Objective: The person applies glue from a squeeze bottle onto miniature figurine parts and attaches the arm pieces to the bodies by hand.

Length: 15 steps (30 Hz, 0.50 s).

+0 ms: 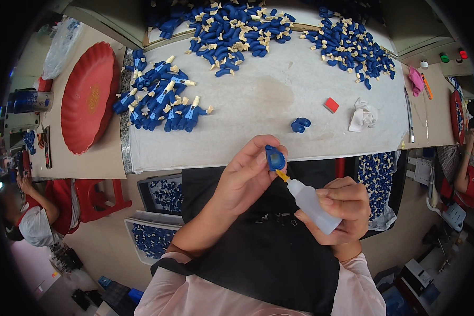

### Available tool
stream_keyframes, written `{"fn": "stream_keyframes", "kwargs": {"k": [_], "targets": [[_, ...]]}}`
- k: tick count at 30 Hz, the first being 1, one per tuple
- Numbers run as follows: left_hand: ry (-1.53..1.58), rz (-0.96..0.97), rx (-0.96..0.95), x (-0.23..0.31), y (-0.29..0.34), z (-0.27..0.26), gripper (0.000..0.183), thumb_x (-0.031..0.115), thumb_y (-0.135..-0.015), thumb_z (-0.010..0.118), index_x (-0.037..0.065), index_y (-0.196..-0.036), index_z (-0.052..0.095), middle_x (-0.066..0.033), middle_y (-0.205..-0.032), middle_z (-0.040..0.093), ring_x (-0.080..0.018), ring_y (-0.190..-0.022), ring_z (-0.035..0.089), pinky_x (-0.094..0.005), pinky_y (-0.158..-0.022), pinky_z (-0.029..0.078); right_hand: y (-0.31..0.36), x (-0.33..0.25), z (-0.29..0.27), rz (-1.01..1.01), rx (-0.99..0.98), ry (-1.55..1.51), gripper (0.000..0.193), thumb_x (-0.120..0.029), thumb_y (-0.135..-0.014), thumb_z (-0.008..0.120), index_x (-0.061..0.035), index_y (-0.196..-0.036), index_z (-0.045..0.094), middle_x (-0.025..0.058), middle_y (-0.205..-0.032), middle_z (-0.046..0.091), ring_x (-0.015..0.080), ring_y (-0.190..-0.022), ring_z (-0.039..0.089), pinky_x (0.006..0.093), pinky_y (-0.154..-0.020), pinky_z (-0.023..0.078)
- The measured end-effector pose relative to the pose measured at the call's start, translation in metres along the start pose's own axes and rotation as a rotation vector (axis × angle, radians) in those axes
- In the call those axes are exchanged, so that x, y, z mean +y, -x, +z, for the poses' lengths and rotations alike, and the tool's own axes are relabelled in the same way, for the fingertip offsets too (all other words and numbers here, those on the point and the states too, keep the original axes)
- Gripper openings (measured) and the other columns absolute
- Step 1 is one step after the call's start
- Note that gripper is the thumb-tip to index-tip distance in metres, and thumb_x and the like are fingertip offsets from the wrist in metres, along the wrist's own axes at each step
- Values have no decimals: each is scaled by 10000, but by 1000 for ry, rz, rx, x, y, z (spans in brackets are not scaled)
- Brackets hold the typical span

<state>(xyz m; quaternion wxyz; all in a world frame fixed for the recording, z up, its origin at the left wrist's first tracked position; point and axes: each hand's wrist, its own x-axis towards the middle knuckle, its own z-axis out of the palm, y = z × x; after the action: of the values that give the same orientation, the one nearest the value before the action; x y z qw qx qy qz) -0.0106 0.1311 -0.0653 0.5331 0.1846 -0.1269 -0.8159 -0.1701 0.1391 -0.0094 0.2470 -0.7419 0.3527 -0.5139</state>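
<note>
Your left hand (pixel 239 176) pinches a blue part (pixel 275 160); your right hand (pixel 348 208) clasps a white bottle (pixel 312 204), yellow nozzle (pixel 283 176) at the part; beyond both lies a blue piece (pixel 300 125).

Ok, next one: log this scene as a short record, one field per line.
Left hand: holds a small blue part
Right hand: grips a white squeeze bottle
Nozzle: yellow tip at the blue part's lower edge; contact unclear
Table, left: blue figures with cream tips
Table, far side: two piles of blue-and-cream parts
Table, right: red block, crumpled white tissue
Left of table: red scalloped dish
</note>
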Motion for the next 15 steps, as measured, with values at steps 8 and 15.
{"fn": "stream_keyframes", "kwargs": {"k": [8,15], "targets": [[-37,9,1,-1,0,-4,270,196,-822,506,100,-1071,459,-94,-871,444,-169,-777,427,-293,-713,331,2,0,-2,31,-50,0,430,-35,-523,779,-44,-850,501,94,-791,494,154,-581,506,244,-527,426],[-67,12,17,-1,1,-4,267,184,-832,491,79,-1074,454,-104,-875,450,-179,-777,434,-297,-736,349,2,0,-2,34,-56,4,424,-61,-532,786,-37,-834,490,96,-779,492,152,-577,504,244,-529,429]]}}
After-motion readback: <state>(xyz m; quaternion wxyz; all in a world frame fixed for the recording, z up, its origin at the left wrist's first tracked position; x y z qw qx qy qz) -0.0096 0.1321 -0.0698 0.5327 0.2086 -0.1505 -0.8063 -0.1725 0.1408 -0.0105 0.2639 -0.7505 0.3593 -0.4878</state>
